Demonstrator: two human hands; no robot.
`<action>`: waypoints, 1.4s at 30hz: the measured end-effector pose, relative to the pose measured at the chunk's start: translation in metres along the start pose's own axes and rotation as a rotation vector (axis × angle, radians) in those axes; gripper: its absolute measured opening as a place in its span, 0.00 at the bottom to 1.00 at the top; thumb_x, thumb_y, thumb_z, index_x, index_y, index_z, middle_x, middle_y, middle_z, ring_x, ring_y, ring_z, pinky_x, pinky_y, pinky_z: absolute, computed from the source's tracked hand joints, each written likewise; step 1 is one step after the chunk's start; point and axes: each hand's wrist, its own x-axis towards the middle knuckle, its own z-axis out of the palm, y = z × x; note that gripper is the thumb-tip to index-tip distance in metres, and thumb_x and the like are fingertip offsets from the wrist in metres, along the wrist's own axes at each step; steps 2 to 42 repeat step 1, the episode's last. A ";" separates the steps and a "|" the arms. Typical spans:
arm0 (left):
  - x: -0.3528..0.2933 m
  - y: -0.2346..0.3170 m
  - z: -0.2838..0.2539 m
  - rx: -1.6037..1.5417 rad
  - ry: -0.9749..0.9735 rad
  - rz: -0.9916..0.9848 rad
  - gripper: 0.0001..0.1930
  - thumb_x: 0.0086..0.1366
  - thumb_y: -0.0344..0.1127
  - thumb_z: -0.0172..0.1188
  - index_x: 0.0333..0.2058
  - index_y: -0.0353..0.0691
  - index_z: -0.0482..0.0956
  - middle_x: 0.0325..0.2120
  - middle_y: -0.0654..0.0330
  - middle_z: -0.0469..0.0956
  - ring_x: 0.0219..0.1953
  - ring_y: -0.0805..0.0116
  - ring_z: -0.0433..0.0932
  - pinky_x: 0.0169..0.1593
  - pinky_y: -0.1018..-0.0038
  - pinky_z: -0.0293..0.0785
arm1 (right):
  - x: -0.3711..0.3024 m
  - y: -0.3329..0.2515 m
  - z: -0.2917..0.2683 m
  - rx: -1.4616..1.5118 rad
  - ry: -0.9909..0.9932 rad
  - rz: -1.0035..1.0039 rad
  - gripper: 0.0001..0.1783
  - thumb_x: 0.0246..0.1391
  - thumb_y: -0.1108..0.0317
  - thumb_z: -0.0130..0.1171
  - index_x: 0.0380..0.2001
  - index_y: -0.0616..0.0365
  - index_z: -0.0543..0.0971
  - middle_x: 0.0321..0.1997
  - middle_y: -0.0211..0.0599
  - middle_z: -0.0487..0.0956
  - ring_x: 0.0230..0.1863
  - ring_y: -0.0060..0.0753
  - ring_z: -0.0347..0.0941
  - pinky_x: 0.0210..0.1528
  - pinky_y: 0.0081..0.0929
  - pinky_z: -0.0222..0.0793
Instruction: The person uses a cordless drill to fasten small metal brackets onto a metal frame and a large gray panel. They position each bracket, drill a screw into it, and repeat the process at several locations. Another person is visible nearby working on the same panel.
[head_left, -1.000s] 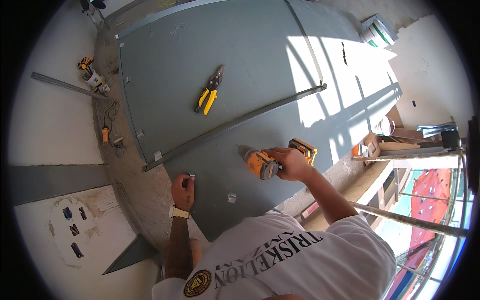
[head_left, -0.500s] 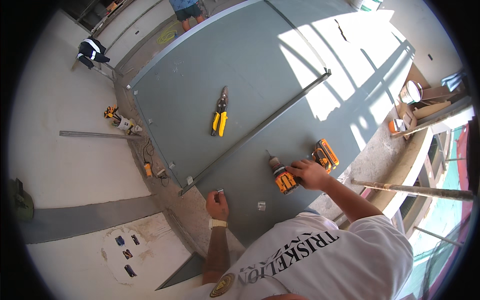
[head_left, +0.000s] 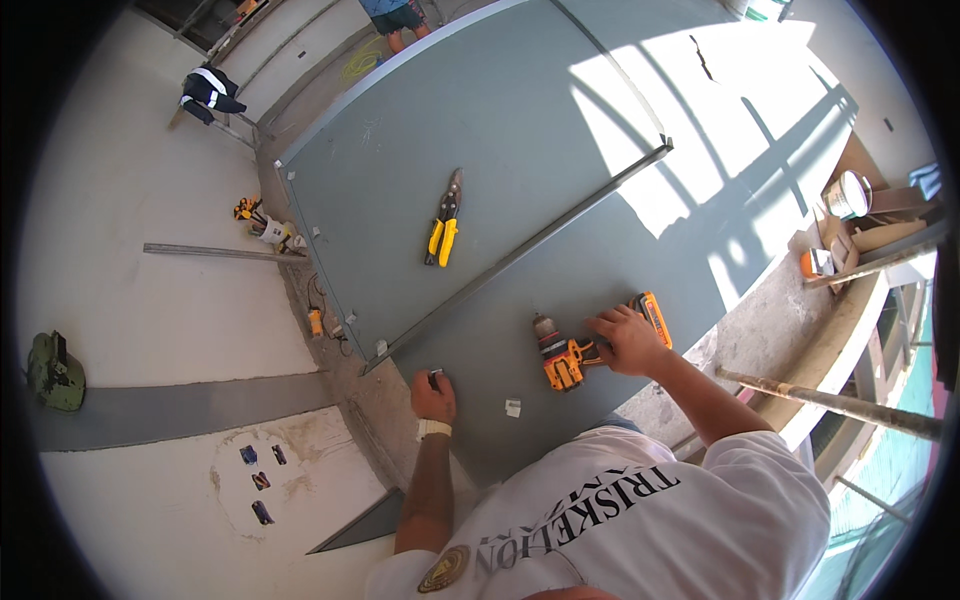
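My right hand [head_left: 632,342] is wrapped over the handle of an orange and black cordless drill [head_left: 562,362], which lies on its side on the grey board [head_left: 560,290]. Its battery shows past my knuckles. My left hand [head_left: 433,398] is closed at the board's near left edge, pinching a small metal piece [head_left: 435,376] mostly hidden by the fingers. Between my hands lies a small shiny bracket [head_left: 513,407]. Farther off, yellow-handled tin snips [head_left: 445,220] rest on the board. A long metal channel [head_left: 540,243] runs across it diagonally.
Several small brackets sit along the left edge, one being a clip [head_left: 381,347]. Tools [head_left: 270,228] lie along the left wall. On the right are a white bucket [head_left: 848,194] and a pole [head_left: 830,402]. A person [head_left: 398,20] stands beyond the far edge.
My right hand has slid along the drill's handle toward the battery, and the drill has turned slightly. The left hand stays by the edge with its metal piece. The whole view has shifted a little.
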 end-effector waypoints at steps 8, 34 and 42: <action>-0.001 -0.006 0.001 0.000 -0.048 -0.053 0.15 0.68 0.42 0.60 0.43 0.35 0.77 0.37 0.43 0.82 0.38 0.45 0.83 0.42 0.54 0.79 | -0.006 -0.003 0.005 0.012 -0.014 -0.011 0.32 0.50 0.69 0.64 0.62 0.49 0.76 0.54 0.41 0.78 0.63 0.47 0.70 0.65 0.42 0.69; -0.001 -0.006 0.001 0.000 -0.048 -0.053 0.15 0.68 0.42 0.60 0.43 0.35 0.77 0.37 0.43 0.82 0.38 0.45 0.83 0.42 0.54 0.79 | -0.006 -0.003 0.005 0.012 -0.014 -0.011 0.32 0.50 0.69 0.64 0.62 0.49 0.76 0.54 0.41 0.78 0.63 0.47 0.70 0.65 0.42 0.69; -0.001 -0.006 0.001 0.000 -0.048 -0.053 0.15 0.68 0.42 0.60 0.43 0.35 0.77 0.37 0.43 0.82 0.38 0.45 0.83 0.42 0.54 0.79 | -0.006 -0.003 0.005 0.012 -0.014 -0.011 0.32 0.50 0.69 0.64 0.62 0.49 0.76 0.54 0.41 0.78 0.63 0.47 0.70 0.65 0.42 0.69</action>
